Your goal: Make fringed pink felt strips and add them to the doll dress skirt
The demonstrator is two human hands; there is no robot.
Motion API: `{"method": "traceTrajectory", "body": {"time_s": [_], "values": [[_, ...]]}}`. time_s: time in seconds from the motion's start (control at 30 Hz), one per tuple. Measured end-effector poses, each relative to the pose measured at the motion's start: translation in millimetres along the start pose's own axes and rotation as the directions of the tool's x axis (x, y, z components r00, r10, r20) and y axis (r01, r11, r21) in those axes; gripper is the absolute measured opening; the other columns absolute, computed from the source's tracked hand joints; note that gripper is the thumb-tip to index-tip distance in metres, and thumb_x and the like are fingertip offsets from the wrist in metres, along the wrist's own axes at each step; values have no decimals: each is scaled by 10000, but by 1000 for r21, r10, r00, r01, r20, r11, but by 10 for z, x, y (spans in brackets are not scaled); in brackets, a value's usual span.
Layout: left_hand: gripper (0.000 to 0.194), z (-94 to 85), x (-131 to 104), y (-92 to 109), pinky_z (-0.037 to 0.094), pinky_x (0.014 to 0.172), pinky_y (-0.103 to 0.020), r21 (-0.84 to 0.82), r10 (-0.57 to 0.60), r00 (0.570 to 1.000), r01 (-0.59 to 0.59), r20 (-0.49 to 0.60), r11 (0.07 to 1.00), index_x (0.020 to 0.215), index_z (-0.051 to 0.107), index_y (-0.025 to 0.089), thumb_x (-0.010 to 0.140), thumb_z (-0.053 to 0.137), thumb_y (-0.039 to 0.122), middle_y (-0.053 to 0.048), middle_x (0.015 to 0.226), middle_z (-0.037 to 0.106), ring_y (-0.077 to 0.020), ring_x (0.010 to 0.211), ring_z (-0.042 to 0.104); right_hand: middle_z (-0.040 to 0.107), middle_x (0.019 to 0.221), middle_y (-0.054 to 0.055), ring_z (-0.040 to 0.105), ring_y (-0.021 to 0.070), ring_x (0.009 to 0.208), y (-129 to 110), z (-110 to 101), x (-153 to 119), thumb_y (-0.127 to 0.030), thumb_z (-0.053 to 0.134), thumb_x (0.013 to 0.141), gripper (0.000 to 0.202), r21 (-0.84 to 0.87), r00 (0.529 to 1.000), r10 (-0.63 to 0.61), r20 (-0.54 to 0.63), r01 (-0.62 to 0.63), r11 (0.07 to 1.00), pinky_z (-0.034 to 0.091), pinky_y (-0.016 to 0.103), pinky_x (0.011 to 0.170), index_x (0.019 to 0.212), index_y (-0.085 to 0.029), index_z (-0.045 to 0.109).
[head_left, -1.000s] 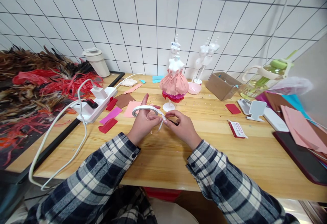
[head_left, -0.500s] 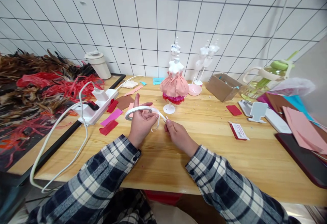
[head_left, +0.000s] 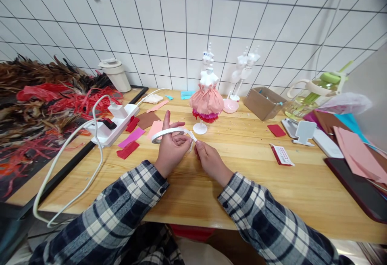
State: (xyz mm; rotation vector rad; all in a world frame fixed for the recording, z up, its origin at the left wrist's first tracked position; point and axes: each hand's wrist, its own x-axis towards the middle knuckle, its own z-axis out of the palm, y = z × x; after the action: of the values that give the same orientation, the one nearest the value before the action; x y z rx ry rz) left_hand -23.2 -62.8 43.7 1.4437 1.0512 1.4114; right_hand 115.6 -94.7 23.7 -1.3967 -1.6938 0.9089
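A roll of white tape [head_left: 157, 136] hangs around the fingers of my left hand [head_left: 173, 152], whose thumb and fingertips pinch near the tape's loose strip. My right hand [head_left: 210, 160] has its thumb and fingers closed on the end of that strip [head_left: 191, 135], so it runs between both hands above the table. Just beyond them stands a small white mannequin [head_left: 208, 79] on a round base, wearing a pink crepe-paper skirt [head_left: 206, 100] with magenta and red frills underneath.
To the left lie a power strip [head_left: 117, 126] with cables, paper scraps [head_left: 131, 137] and a heap of feathers [head_left: 39, 79]. Rightward are a cardboard box [head_left: 263, 104], a red-and-white packet [head_left: 281, 155], a phone stand [head_left: 304, 133], a bottle [head_left: 314, 92] and pink paper sheets [head_left: 359, 152].
My hands have come slightly closer together, the left shifting a little right with the roll. The tape strip between them now looks shorter and tauter.
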Motion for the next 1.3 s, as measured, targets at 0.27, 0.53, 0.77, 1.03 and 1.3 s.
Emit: {"method": "traceTrajectory", "body": {"time_s": [0.27, 0.53, 0.77, 1.03, 1.3], "values": [[971, 16, -15, 0, 562, 643, -202, 11, 7, 1000, -7, 13, 1000, 1461, 144, 304, 683, 692, 108, -52, 1075, 581, -74, 686, 651, 564, 723, 7, 494, 149, 687, -26, -15, 9, -489, 229, 966, 443, -17, 1000, 19, -1, -19, 1000, 347, 257, 636, 721, -212, 473], [1001, 11, -13, 0, 558, 661, -193, 20, 6, 1000, -6, 16, 1000, 1470, 103, 322, 688, 687, 100, -56, 1115, 574, -60, 688, 646, 579, 706, 5, 497, 143, 663, -11, -26, 27, -506, 232, 964, 481, -23, 999, 42, 18, -41, 999, 348, 254, 624, 723, -202, 517], [1004, 24, -27, 39, 558, 659, -198, 16, 2, 1000, -2, 11, 1000, 1472, 114, 316, 683, 697, 108, -54, 1101, 583, -63, 678, 640, 582, 687, 10, 501, 152, 650, -23, -23, 30, -494, 235, 967, 484, -44, 1000, 29, 10, -28, 999, 356, 256, 615, 779, -206, 576], [976, 18, -22, 19, 558, 675, -207, -6, -2, 999, 3, 32, 1000, 1461, 141, 310, 678, 688, 108, -49, 1088, 576, -68, 695, 646, 604, 700, 25, 512, 157, 648, -1, -54, 53, -476, 249, 969, 463, -159, 1000, 8, 6, -7, 987, 335, 256, 604, 789, -207, 580], [909, -44, 39, 28, 547, 663, -204, -42, -1, 1000, 1, 0, 999, 1430, 230, 293, 672, 698, 115, -39, 1058, 576, -58, 668, 629, 639, 691, 28, 537, 161, 659, 122, -282, 139, -597, 323, 910, 537, -209, 992, 103, 77, -85, 974, 338, 262, 613, 742, -203, 647]]}}
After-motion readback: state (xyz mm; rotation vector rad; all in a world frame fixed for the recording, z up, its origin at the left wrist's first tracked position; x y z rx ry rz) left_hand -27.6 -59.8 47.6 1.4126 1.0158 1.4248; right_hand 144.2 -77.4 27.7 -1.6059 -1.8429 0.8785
